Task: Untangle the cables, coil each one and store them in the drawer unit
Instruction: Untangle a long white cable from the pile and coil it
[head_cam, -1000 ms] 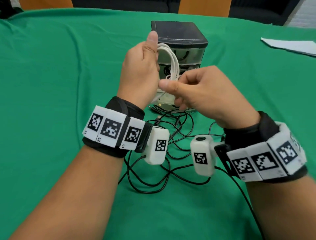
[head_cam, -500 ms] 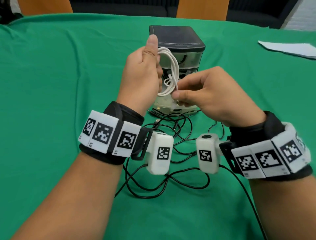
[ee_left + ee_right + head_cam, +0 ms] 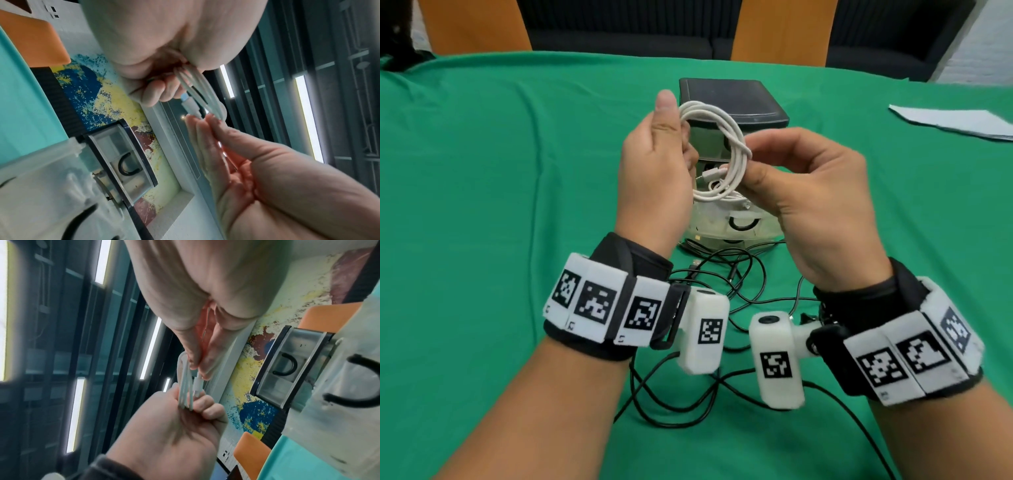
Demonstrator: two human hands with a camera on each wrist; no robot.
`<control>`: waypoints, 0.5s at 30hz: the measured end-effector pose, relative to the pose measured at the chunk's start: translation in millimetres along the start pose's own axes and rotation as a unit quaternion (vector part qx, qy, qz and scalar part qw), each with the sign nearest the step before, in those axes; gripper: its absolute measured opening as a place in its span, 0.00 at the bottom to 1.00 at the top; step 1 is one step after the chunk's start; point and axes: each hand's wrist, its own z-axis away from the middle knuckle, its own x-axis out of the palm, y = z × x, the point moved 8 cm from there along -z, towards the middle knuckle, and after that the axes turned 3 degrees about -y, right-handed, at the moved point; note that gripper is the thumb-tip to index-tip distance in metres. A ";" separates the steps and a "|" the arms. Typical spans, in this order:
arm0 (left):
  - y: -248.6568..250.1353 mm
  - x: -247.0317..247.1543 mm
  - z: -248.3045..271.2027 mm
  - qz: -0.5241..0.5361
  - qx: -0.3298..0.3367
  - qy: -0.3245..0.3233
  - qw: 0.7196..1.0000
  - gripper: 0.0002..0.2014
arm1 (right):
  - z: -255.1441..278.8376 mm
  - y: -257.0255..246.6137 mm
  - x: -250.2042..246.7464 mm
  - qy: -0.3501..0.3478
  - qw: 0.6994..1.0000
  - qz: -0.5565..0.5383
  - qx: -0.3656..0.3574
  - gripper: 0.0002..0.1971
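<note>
A white cable (image 3: 732, 150) is wound into a coil and held up in front of the drawer unit (image 3: 732, 102). My left hand (image 3: 654, 161) grips the coil's left side, thumb raised along it. My right hand (image 3: 804, 181) pinches the coil's right side between thumb and fingertips. In the left wrist view the white strands (image 3: 197, 91) run from my curled fingers to the other hand's fingertips, with a white plug beside them. The right wrist view shows the same strands (image 3: 186, 391). Tangled black cables (image 3: 722, 291) lie on the green cloth under my wrists.
The drawer unit has a dark lid and clear drawers with black U handles (image 3: 287, 365). A white sheet of paper (image 3: 955, 120) lies at the far right of the green table (image 3: 482, 171). Orange chairs (image 3: 784, 31) stand behind the table.
The white coil has turned from edge-on to face me as an open loop. My right hand moved from the coil's lower part up to its right side. Both hands rose slightly.
</note>
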 end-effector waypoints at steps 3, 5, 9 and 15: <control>-0.9 -2.9 -2.3 -0.020 0.010 0.001 1.000 0.20 | -0.1 4.2 3.5 -0.013 0.997 -0.064 0.031 0.08; -2.1 -3.5 -3.0 -0.034 0.007 0.002 0.999 0.20 | 0.3 7.9 7.1 -0.034 0.994 -0.090 0.058 0.09; -4.9 -3.6 -2.1 -0.060 -0.003 -0.001 0.998 0.21 | 1.1 11.0 13.5 -0.090 0.983 -0.123 0.105 0.16; -6.1 -2.9 0.4 -0.081 0.009 0.010 0.997 0.21 | 4.0 6.6 19.5 -0.143 0.972 -0.141 0.126 0.22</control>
